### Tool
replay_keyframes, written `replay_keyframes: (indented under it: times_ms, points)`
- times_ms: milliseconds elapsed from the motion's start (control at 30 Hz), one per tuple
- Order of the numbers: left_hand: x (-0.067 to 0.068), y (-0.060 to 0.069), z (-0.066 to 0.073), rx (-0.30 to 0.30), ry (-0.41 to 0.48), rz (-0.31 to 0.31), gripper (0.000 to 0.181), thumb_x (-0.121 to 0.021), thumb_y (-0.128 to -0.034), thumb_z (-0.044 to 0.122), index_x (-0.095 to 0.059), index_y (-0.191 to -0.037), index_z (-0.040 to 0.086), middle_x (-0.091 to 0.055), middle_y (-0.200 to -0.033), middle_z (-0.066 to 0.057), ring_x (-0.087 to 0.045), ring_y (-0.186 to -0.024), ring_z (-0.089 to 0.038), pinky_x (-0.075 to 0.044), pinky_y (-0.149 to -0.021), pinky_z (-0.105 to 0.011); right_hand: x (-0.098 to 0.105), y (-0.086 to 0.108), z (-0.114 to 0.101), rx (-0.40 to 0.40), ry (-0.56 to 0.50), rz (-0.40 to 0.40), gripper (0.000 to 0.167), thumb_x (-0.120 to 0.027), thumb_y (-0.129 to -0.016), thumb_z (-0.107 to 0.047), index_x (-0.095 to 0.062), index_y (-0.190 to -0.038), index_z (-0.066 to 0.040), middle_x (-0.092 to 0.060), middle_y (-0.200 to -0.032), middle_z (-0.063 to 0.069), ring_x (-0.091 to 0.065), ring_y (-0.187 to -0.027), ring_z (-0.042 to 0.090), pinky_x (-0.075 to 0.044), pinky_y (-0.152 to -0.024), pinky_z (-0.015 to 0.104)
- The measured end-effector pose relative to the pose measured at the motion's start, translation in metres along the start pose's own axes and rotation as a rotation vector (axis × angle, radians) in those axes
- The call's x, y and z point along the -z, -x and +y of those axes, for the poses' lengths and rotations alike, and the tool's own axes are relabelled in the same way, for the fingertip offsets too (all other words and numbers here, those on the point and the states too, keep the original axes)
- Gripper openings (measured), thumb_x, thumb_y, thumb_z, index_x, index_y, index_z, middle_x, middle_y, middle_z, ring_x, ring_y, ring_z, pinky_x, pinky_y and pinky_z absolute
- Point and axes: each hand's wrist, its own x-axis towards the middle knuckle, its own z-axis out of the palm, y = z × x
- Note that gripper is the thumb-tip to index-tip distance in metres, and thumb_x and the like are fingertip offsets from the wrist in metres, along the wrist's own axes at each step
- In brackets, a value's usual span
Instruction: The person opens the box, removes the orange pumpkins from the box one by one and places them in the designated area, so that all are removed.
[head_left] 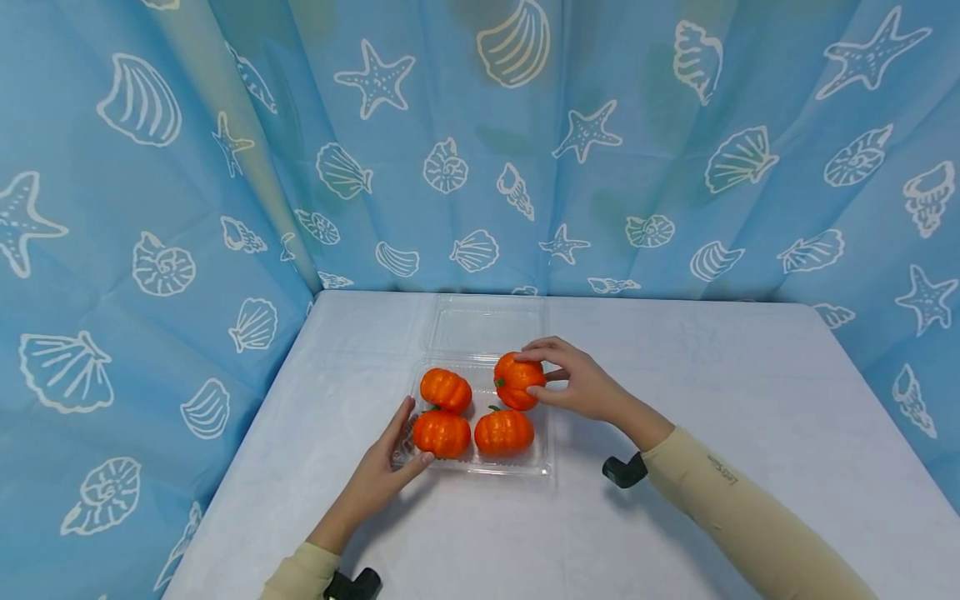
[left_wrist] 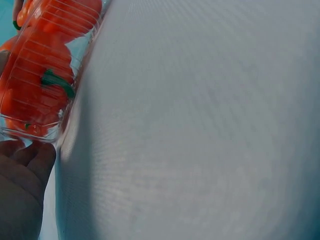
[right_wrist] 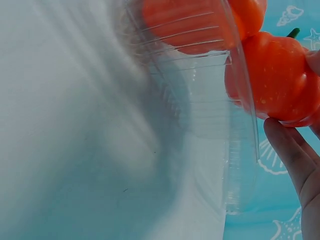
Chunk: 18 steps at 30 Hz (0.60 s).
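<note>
Blue curtain (head_left: pixel 615 50) backdrop, white-covered table (head_left: pixel 735 375).
Curtain hangs in folds across back and both sides, printed with white shells (head_left: pixel 517 46) and starfish (head_left: pixel 375 79); tan streak (head_left: pixel 262 183) down left corner fold, greenish patches (head_left: pixel 502 138) elsewhere. Curtain right behind far table edge; tabletop fairly evenly lit, soft shadows (head_left: pixel 660 537) on it.

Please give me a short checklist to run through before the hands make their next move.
1. Right hand holding the back-right pumpkin: ok, fingers and thumb around it.
2. Left hand at the clear container: ok, on its left side.
3. Back-left pumpkin, front-left pumpkin and front-right pumpkin inside: ok.
4. Lid out of the way: ok, open behind the container.
5. Back-right pumpkin resting on the container's floor: cannot tell, underside hidden.
</note>
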Motion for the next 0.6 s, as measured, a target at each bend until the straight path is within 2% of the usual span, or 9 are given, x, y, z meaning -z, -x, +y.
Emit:
replay_keyframes:
  times_ms: [67, 333, 467, 600]
  points:
    - [0.0, 0.0, 0.0, 0.001, -0.001, 0.0, 0.089, -0.075, -0.0933, 0.031, -0.022, -0.164, 0.016, -0.027, -0.166, -0.009, -0.032, -0.15, -0.033, -0.027, -0.118, -0.058, 0.0, 0.001, 0.003, -0.008, -0.002, 0.007, 0.046, -0.077, -0.09, -0.01, -0.065, -0.134, -0.014, -0.053, -0.14, 0.011, -0.054, -0.127, 0.033, -0.057, -0.092, 0.054]
    - [0.0, -0.001, -0.001, 0.015, -0.015, -0.011, 0.091, -0.074, -0.093, 0.034, -0.02, -0.164, 0.018, -0.026, -0.167, -0.006, -0.031, -0.15, -0.031, -0.027, -0.119, -0.056, 0.005, 0.008, 0.004, -0.009, -0.02, 0.045, 0.042, -0.076, -0.091, -0.012, -0.063, -0.13, -0.017, -0.053, -0.145, 0.009, -0.057, -0.125, 0.031, -0.059, -0.092, 0.042]
    - [0.0, -0.001, -0.001, 0.027, -0.016, -0.014, 0.091, -0.074, -0.093, 0.035, -0.02, -0.164, 0.019, -0.026, -0.167, -0.004, -0.031, -0.151, -0.03, -0.027, -0.119, -0.055, 0.01, 0.011, 0.006, -0.021, -0.039, 0.069, 0.042, -0.074, -0.093, -0.013, -0.063, -0.133, -0.021, -0.055, -0.144, 0.004, -0.057, -0.124, 0.029, -0.059, -0.093, 0.042]
    - [0.0, -0.001, -0.002, 0.019, -0.017, -0.011, 0.091, -0.074, -0.0936, 0.035, -0.019, -0.164, 0.018, -0.026, -0.167, -0.006, -0.03, -0.151, -0.031, -0.026, -0.119, -0.057, 0.014, 0.014, 0.008, -0.001, -0.042, 0.086, 0.042, -0.073, -0.094, -0.012, -0.064, -0.135, -0.019, -0.053, -0.146, 0.006, -0.055, -0.126, 0.031, -0.059, -0.092, 0.043]
